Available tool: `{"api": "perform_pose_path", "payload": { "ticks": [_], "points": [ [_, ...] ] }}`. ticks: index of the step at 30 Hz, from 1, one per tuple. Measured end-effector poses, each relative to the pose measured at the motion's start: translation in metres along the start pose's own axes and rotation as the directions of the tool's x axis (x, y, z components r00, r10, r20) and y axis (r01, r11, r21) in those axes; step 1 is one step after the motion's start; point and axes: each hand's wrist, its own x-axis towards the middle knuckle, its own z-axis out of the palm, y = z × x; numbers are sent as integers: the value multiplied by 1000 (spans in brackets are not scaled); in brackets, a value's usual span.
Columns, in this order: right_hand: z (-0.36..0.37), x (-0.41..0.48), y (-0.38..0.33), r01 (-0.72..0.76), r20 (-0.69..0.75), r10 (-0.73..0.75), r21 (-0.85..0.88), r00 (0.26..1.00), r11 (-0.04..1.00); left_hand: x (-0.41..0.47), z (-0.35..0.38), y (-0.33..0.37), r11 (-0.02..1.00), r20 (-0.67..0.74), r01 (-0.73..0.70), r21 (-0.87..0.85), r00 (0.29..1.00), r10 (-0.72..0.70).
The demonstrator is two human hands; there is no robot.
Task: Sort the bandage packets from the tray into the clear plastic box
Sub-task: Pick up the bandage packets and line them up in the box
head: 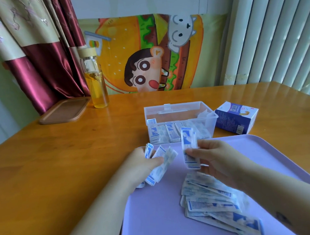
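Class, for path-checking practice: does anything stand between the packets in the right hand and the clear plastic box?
Nothing visible does. The right hand holds its packets before the clear plastic box, whose top looks open.

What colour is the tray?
The tray is plain pale lilac, shown best in the head view.

Desk [62, 150]: wood, orange-brown, smooth glossy varnish that catches the window light.
Tray [152, 213], near: lilac plastic, smooth, matt.
Clear plastic box [187, 119]: transparent hard plastic, smooth, faintly glossy.
Bandage packets [213, 201]: thin white paper wrappers with blue print, slightly creased, matt.
Carton [236, 119], right of the box: printed cardboard, blue and white, with a light sheen.
Bottle [95, 81], far left: clear glass, glossy, with a pale matt cap.
Board [64, 110], far left: brown wood, matt.
Curtain [38, 70]: satin cloth, maroon and beige, shiny.
Cartoon hanging [146, 54]: printed cloth, matt.
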Motion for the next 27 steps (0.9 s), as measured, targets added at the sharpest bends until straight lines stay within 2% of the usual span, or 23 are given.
{"api": "perform_pose_path", "payload": {
  "ticks": [2, 6, 11, 13, 16, 19, 23, 27],
  "points": [
    [5, -4, 1, -60, 37, 59, 26, 998, 998, 1, -1, -2, 993, -38, -53, 104, 998, 57],
    [8, -3, -2, -61, 47, 60, 26, 997, 998, 1, -7, -1, 957, -158, -113, 269, 974, 160],
    [12, -2, -8, -64, 69, 63, 14, 996, 998, 3, -22, 4, 928, -348, -159, 336, 895, 279],
    [15, -2, -10, -56, 84, 54, 16, 995, 998, 3, -25, 4, 938, -327, -153, 312, 909, 257],
    [18, -2, -10, -42, 99, 44, -25, 994, 999, -2, -21, 4, 959, -156, -136, 249, 972, 178],
    [20, -4, -8, -54, 112, 59, -39, 992, 998, -3, -16, 2, 952, -70, -120, 281, 987, 145],
    [19, -6, -6, -61, 117, 65, -38, 991, 997, -4, -23, 6, 961, -133, -54, 270, 987, 93],
    [18, -5, -5, -57, 97, 59, -22, 994, 998, -3, -27, 6, 975, -174, -65, 211, 979, 103]
  ]
}}
